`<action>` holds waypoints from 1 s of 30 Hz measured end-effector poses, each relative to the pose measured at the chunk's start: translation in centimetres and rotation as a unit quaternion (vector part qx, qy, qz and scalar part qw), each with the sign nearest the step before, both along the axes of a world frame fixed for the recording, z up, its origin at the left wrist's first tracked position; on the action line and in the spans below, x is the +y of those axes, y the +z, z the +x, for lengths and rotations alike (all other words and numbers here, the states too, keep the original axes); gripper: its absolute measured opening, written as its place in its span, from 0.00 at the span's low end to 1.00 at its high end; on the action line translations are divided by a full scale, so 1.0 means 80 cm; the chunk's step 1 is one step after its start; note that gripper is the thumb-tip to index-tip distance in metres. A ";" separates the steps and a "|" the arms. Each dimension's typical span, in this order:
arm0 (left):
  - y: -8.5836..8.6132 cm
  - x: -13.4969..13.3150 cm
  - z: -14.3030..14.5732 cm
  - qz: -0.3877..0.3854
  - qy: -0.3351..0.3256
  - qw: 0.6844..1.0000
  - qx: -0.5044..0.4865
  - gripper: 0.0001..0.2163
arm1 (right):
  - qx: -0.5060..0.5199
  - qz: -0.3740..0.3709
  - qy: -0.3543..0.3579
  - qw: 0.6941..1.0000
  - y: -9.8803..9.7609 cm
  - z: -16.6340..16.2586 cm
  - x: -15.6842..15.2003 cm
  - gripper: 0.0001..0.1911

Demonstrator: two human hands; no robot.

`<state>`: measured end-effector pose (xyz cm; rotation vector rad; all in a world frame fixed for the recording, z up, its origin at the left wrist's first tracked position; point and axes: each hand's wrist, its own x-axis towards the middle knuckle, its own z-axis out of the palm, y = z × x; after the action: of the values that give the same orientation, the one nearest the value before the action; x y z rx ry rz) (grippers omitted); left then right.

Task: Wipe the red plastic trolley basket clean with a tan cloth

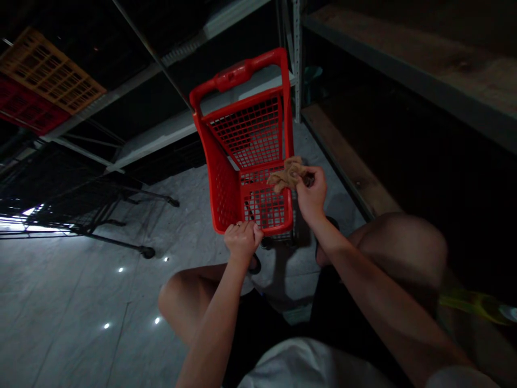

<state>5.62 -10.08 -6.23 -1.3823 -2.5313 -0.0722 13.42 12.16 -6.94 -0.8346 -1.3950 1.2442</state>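
brown cloth (286, 177) juts leftward, pinched by right fingers (318, 173); left fingers (241, 228) clasp red cart's rim (278, 230).

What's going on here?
A person with bent knees is handling a red shopping cart. The left hand grips the basket's near rim, while the right hand holds a bunched brown cloth at the basket's right side. The cart stands on a grey floor between shelving on both sides; whether the cloth touches the rim is hard to tell.
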 end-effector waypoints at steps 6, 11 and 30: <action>-0.008 0.006 -0.009 0.024 0.012 1.000 0.006 0.17 | 0.030 -0.058 0.021 0.998 -0.006 0.005 -0.028 0.18; -0.011 -0.001 -0.023 0.059 0.019 0.998 0.011 0.15 | 0.016 -0.128 0.034 0.991 -0.039 0.045 -0.118 0.20; 0.010 0.022 -0.023 0.019 0.080 0.995 -0.059 0.20 | -0.067 -0.097 0.012 0.993 -0.119 0.030 -0.116 0.11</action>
<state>3.77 -8.30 -5.41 -1.1891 -2.7131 -0.1754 15.82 2.86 -16.48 -1.0536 -1.4081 1.3807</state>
